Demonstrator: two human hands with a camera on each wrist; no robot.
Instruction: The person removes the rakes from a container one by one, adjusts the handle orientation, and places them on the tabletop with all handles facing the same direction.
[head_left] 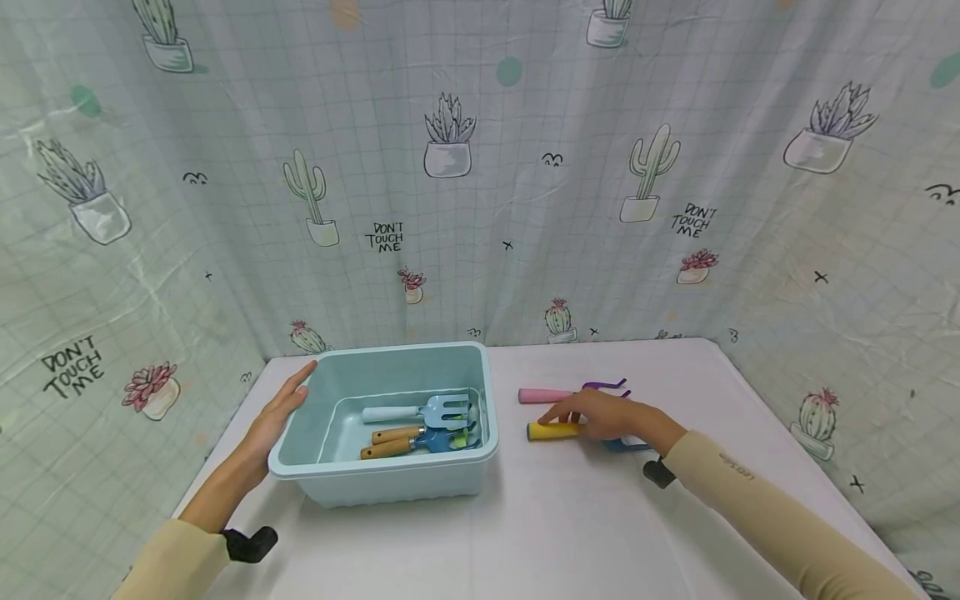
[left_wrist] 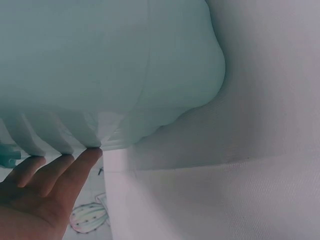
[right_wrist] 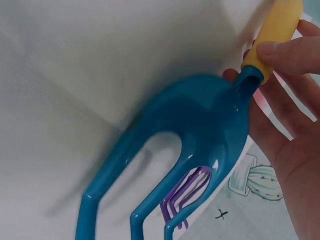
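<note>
Through the cameras, I'm pinching a yellow-handled rake (right_wrist: 200, 110) with the right hand (head_left: 600, 413), right of the tub (head_left: 390, 487) — gripping near its neck, probably for control. I'm resting the left hand's (head_left: 273, 417) straight fingers against the tub's left side, apparently steadying it. A pink-handled rake (head_left: 545, 396) is lying just beyond; the tub's right wall is separating my rake from the fork (head_left: 393, 413) and wooden-handled tools (head_left: 387, 449) inside.

blue rake (right_wrist: 212, 107) — three-pronged, yellow-handled

Cactus-print curtain (head_left: 525, 200) behind pale table (head_left: 570, 533)
</note>
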